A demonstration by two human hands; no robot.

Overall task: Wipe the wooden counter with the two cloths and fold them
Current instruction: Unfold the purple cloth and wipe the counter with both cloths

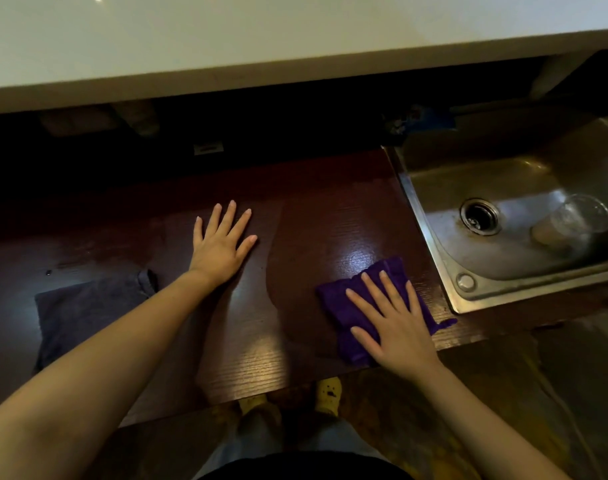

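Note:
A dark wooden counter (295, 220) runs across the middle of the view. My right hand (392, 323) lies flat, fingers spread, pressing on a folded purple cloth (340, 310) near the counter's front right, close to the sink. My left hand (222, 244) rests flat and empty on the bare wood at the centre, fingers apart. A dark grey cloth (84, 310) lies spread on the counter at the left, partly hidden by my left forearm. The wood around the purple cloth shines as if damp.
A steel sink (430, 223) is set into the counter at the right, with a clear plastic cup (572, 220) lying in it beside the drain (480, 216). A white shelf (261, 46) overhangs the back. My feet in yellow shoes (328, 393) stand below the front edge.

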